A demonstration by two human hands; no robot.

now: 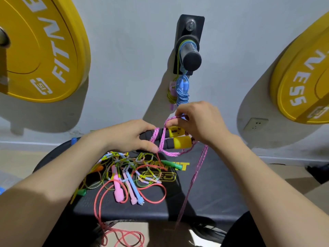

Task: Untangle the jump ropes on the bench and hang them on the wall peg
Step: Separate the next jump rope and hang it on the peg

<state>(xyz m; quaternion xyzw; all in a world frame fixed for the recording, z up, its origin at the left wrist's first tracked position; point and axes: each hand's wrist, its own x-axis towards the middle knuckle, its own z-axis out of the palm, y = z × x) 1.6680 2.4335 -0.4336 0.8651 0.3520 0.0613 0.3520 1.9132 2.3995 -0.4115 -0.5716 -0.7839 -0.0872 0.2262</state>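
Observation:
My left hand (128, 136) grips the two black-and-yellow handles (175, 139) of a pink braided rope (194, 173) above the black bench (213, 189). Loops of that rope wrap the handles; my right hand (199, 120) pinches one loop just above them. The rest of the pink rope hangs over the bench's front edge. A tangle of jump ropes (128, 168) lies on the bench below my left hand: beaded pastel ropes, pink and blue handles, green handles, a red cord. On the wall peg (190, 54) hang a blue rope (182, 90) and a yellow-green rope with pink handles (171, 93).
Yellow weight plates hang on the wall at left (41, 49) and right (302, 77). A wall socket (256, 124) sits low on the right. The red cord (122, 236) trails off the bench onto the floor.

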